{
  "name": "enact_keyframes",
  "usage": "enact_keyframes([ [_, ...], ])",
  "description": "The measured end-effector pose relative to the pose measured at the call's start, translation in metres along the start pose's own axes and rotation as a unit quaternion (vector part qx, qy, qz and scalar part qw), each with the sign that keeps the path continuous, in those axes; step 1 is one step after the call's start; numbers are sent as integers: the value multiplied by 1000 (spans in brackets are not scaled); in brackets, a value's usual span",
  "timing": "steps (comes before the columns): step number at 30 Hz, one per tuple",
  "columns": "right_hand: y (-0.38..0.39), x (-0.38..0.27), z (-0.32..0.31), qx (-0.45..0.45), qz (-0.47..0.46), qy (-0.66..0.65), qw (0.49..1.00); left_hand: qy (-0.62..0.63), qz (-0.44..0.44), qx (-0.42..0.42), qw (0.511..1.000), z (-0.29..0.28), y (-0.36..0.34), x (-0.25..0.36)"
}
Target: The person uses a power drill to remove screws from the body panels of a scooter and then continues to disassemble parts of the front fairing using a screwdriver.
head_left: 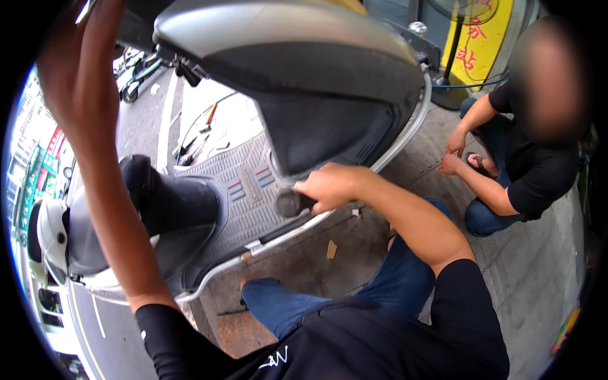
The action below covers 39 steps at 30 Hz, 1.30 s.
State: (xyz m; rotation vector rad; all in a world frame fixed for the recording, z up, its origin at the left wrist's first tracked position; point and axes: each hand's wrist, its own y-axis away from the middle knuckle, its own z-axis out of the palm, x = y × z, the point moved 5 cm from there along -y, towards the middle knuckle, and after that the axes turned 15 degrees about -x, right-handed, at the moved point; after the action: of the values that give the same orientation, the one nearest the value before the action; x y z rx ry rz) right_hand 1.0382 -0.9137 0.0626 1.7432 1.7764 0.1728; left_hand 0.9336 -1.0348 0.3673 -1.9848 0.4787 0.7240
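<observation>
A grey scooter stands in front of me, with its dark front panel (329, 120) and ribbed footboard (247, 174) facing me. My right hand (332, 188) is closed on a dark tool with a rounded end (290, 202), whose exact kind I cannot make out. It is held low over the footboard, beside the lower edge of the panel. At the upper left my left hand (82, 76) is raised by the scooter's handlebar area. Its fingers are blurred and partly cut off by the picture's edge, so their grip does not show.
A person in a black shirt (544, 171) squats at the right, hands together. An orange-handled tool (211, 115) and small loose pieces lie beyond the footboard. The scooter's black seat (174, 199) is at the left. A standing fan (459, 38) and yellow sign (491, 47) are behind.
</observation>
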Motion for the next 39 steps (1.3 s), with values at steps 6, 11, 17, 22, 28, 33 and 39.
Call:
enact_keyframes([
  [6, 8, 13, -6, 38, -44, -40, 997, 81, -347, -41, 933, -7, 253, 23],
  [11, 11, 32, -4, 52, -32, -74, 995, 45, -427, -316, 846, 0, 391, 98],
  [17, 0, 27, -8, 21, -23, -30, 999, 79, -403, -479, 776, 24, 491, 201],
  [22, 2, 24, -13, 15, 2, -48, 999, 61, -442, -456, 770, 38, 476, 203],
  [28, -2, 22, -13, 42, -21, -22, 999, 22, -505, -412, 758, 53, 477, 210],
  [33, -4, 13, -19, 37, -23, -34, 998, 3, -512, -419, 750, 49, 485, 211],
  [39, -4, 14, -18, 27, -20, -27, 999, 4, -505, -421, 753, 52, 481, 214],
])
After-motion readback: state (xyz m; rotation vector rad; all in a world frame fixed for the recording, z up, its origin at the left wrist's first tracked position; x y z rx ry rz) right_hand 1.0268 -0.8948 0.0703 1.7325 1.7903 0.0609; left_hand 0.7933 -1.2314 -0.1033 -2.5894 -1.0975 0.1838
